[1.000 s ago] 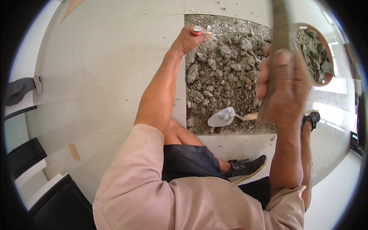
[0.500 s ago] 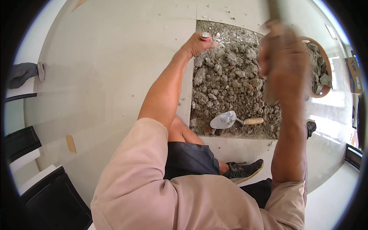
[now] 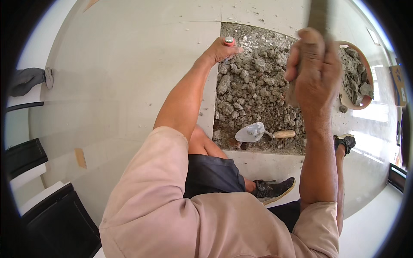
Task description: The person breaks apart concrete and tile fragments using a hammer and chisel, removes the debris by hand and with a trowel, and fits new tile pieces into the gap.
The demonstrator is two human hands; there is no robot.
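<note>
Your left hand (image 3: 218,51) grips the metal-topped red tool (image 3: 229,41) by the far-left corner of the rubble (image 3: 254,84); your right hand (image 3: 317,71) clenches a blurred handle (image 3: 319,17). Steady the tool; swing squarely.

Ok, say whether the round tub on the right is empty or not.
Not empty: the tub holds grey rubble chunks, visible through its open top; how deep they go, I cannot tell.

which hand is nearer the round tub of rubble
Right. The right hand is just left of the tub in view; the left hand is farther off, at the left edge of the rubble patch.
</note>
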